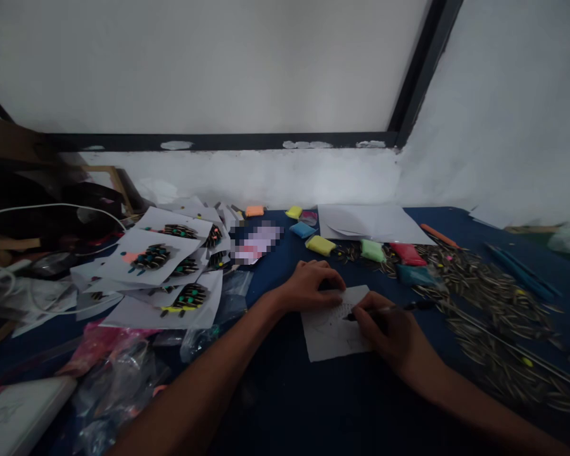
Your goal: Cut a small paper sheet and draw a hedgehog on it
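Observation:
A small white sheet of paper (325, 349) lies on the blue table and bears a pencil-like drawing with rows of short marks. My left hand (310, 285) rests on its top left part, fingers lying bent over the paper and holding nothing. In my right hand (392, 332) a dark pen (349, 316) is gripped, its tip at the marked area of the sheet. Striped sunflower seeds (498, 297) spread in a heap to the right of that hand. Part of the drawing is hidden by both hands.
Stacked paper sheets with seed-covered figures (152, 256) stand left. Small coloured packets (320, 245) and larger white sheets (361, 221) lie behind the hands. Clear plastic bags (123, 373) and a white box (23, 415) are at the lower left. Blue tweezers-like tool (522, 272) lies right.

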`<state>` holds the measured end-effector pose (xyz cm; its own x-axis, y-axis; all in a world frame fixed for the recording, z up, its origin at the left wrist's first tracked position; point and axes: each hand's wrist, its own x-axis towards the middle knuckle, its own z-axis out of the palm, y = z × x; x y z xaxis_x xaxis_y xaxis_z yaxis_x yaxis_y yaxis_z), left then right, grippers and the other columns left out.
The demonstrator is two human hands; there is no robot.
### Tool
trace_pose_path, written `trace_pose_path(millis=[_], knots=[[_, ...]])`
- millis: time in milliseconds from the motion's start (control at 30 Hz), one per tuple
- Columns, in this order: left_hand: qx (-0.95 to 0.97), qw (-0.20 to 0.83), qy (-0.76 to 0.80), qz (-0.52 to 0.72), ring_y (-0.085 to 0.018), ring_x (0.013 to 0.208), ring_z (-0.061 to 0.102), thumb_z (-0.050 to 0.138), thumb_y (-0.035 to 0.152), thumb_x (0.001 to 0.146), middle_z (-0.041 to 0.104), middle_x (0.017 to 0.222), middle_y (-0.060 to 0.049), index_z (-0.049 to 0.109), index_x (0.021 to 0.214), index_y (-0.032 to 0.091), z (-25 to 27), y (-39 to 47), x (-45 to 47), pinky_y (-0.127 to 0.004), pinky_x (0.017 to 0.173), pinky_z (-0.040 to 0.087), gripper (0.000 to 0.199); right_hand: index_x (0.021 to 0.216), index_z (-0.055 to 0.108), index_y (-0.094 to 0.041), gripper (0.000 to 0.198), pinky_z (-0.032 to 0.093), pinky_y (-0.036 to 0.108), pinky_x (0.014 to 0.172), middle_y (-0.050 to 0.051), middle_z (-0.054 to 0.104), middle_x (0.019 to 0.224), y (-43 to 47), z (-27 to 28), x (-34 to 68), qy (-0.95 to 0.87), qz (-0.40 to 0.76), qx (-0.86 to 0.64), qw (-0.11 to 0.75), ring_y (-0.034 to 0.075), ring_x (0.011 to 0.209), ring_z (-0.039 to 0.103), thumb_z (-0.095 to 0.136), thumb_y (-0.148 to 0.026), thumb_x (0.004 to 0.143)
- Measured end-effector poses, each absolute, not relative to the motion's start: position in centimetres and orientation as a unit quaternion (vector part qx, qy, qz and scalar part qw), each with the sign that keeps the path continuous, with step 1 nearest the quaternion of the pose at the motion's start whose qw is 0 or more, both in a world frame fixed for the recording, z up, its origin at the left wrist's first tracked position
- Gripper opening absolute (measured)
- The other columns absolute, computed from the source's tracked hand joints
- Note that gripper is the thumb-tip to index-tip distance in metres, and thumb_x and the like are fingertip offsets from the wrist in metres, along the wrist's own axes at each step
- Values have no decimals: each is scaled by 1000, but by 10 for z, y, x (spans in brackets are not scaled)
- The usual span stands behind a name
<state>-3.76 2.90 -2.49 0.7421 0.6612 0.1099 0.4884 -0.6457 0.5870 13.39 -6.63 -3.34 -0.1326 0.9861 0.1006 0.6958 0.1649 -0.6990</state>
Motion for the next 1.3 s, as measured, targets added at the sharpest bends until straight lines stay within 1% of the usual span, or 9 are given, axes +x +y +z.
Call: trace_pose_path(millis=[533, 767, 967, 1133, 1300], knots=[[894, 265, 326, 155, -20, 98, 54, 65, 27, 79, 59, 96, -2, 66, 97, 22, -24, 28, -37, -37, 90, 32, 19, 72, 51, -22, 23, 30, 23, 41, -5, 45, 51, -65, -34, 133, -719, 246, -586, 282, 11, 45, 45, 40, -34, 88], [893, 269, 325, 156, -20, 99, 54, 65, 28, 79, 60, 98, -2, 66, 97, 22, -25, 29, -38, -38, 91, 32, 19, 70, 51, -22, 23, 30, 24, 41, -4, 47, 53, -65, -30, 131, -718, 246, -588, 279, 12, 45, 46, 41, -34, 86], [893, 267, 326, 159, -20, 100, 54, 66, 28, 78, 59, 98, -2, 66, 97, 22, -25, 29, -38, -38, 91, 32, 20, 72, 52, -21, 24, 32, 24, 42, -4, 48, 55, -66, -30, 131, -717, 268, -583, 273, 11, 46, 46, 40, -35, 87], [894, 269, 325, 154, -20, 100, 54, 65, 27, 79, 60, 99, -2, 66, 97, 22, -24, 28, -38, -38, 92, 32, 20, 73, 51, -21, 21, 31, 24, 42, -5, 47, 51, -67, -32, 133, -716, 251, -592, 271, 12, 45, 47, 40, -33, 86], [894, 268, 325, 152, -20, 99, 54, 65, 29, 78, 60, 98, -3, 66, 97, 22, -24, 29, -38, -38, 91, 32, 20, 72, 51, -21, 23, 30, 23, 41, -4, 47, 55, -65, -32, 133, -715, 255, -589, 276, 11, 45, 45, 40, -34, 87]])
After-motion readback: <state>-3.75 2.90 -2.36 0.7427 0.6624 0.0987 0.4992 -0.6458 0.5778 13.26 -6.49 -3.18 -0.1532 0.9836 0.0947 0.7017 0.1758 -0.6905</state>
